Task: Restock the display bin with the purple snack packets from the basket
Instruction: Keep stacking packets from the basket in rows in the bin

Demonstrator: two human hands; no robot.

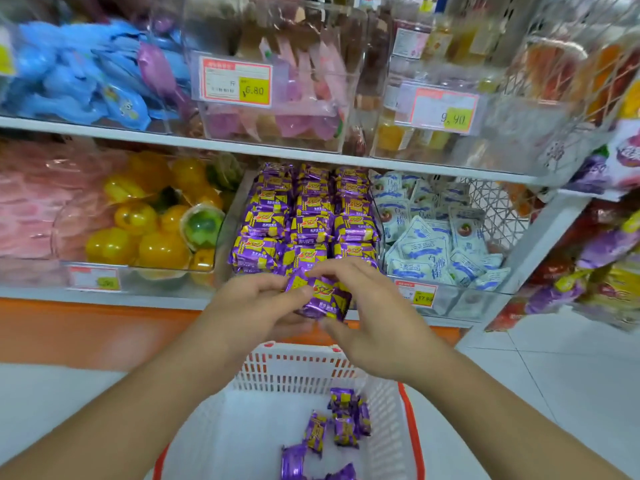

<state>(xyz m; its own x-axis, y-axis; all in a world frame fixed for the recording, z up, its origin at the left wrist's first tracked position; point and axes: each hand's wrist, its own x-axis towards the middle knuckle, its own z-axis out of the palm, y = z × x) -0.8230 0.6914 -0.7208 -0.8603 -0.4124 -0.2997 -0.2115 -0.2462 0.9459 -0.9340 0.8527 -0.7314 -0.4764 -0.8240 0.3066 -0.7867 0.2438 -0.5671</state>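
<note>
Just in front of the clear plastic display bin [231, 233] on the lower shelf, both hands met around one shiny purple-and-yellow snack packet [320, 299]. The left hand [258, 308] cupped it from the left and below, thumb laid across its top face, fingers curled under. The right hand [372, 317] pinched it from the right, fingers [332, 268] bent over its far edge and thumb beneath. The packet sat tilted, touching the front of the bin, right before the nearest row. Inside the bin, matching purple packets [306, 216] lay in three neat columns running to the back. Nearer than the bin and lower, a white slotted plastic basket with an orange rim [294, 368] held a few loose purple packets [341, 420] scattered toward its right side. Left of the bin stood a clear tub of yellow jelly cups [138, 233]; right of it, a bin of pale blue-and-white sachets [436, 237].
</note>
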